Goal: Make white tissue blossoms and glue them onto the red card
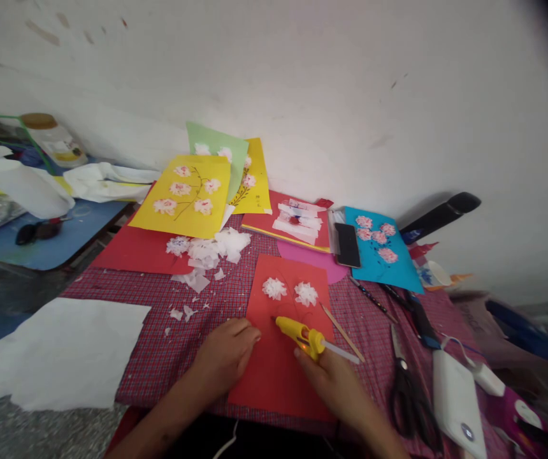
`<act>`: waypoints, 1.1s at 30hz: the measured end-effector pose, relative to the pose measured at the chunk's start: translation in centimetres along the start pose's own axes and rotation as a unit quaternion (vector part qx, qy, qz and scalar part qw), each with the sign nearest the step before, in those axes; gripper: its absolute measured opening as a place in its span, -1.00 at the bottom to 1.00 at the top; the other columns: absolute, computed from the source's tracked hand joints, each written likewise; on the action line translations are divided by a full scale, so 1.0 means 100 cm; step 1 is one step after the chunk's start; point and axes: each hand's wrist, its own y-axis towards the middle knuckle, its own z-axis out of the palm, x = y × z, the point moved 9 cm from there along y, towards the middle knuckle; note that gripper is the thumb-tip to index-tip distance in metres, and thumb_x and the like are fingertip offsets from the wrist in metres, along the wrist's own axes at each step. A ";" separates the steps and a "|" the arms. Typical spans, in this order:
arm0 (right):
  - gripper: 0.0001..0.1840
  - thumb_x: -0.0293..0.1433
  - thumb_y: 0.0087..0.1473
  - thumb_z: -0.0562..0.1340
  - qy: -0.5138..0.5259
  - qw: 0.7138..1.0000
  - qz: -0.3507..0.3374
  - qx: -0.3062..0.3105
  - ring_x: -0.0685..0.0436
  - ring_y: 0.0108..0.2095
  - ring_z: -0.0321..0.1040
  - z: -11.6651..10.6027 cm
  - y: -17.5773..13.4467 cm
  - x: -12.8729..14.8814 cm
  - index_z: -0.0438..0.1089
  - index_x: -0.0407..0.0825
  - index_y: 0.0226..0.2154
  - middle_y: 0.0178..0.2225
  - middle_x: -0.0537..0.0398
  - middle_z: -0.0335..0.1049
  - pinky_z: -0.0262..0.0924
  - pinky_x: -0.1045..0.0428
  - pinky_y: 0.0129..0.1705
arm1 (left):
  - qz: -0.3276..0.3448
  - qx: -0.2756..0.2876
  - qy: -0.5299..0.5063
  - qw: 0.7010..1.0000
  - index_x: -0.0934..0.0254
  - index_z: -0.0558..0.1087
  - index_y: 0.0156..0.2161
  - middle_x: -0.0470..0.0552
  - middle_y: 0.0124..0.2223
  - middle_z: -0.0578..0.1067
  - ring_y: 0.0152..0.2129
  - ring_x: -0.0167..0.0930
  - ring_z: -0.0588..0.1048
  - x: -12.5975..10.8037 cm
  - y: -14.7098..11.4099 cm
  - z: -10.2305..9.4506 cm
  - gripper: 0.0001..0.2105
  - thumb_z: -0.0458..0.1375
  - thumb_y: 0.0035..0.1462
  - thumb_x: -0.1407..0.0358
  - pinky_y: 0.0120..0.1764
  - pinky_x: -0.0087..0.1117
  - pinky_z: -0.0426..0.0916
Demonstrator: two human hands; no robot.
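Observation:
A red sheet of paper (278, 376) lies in front of me with two white tissue-paper flowers (306, 294) and thin drawn stems on it. My right hand (334, 379) is closed around a yellow hot glue gun (297, 333), its nozzle pointing left just below the flowers. A translucent glue stick (343, 352) sticks out of the gun's back end, and a small orange light glows on its body. At the sheet's left edge rests my left hand (226, 350), fingers curled in; what they hold, if anything, is hidden. A thin wooden stick (343, 333) lies along the sheet's right side.
Torn white tissue (204, 252) is heaped at the back left, near a yellow flower picture (183, 197). A phone (348, 245) lies by a blue flower picture (383, 248). Black scissors (410, 395) and a white power bank (458, 401) are at the right. White paper (58, 350) is at the left.

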 end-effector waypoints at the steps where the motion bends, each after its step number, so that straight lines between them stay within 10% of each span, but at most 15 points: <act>1: -0.55 -0.27 0.26 0.11 0.005 1.000 0.000 0.001 -0.23 -0.17 0.50 0.001 0.001 0.000 0.42 0.02 0.14 -0.12 0.01 0.58 0.36 -0.11 -0.05 | 0.002 -0.003 0.000 1.000 0.24 0.47 -0.19 0.03 -0.27 0.48 -0.29 -0.34 0.45 0.000 0.000 0.000 -0.77 -0.05 0.33 0.41 -0.16 -0.33 0.38; 22: -0.61 -0.19 0.26 0.08 -0.068 0.997 0.028 0.018 -0.18 -0.40 0.42 -0.011 -0.006 -0.006 0.55 0.00 -0.12 -0.38 0.04 0.53 0.31 -0.02 -0.30 | 0.005 -0.008 0.015 1.000 0.25 0.47 -0.21 0.02 -0.28 0.48 -0.30 -0.36 0.45 -0.003 0.001 -0.004 -0.74 -0.08 0.35 0.40 -0.17 -0.34 0.39; 33: -0.51 -0.24 0.28 0.07 -0.055 0.997 0.049 0.018 -0.18 -0.40 0.45 -0.014 0.001 -0.013 0.39 0.03 0.19 -0.32 0.06 0.56 0.34 -0.06 -0.29 | 0.006 -0.005 0.010 1.000 0.25 0.47 -0.19 0.02 -0.26 0.48 -0.28 -0.35 0.45 0.000 0.000 -0.001 -0.76 -0.07 0.32 0.42 -0.14 -0.32 0.40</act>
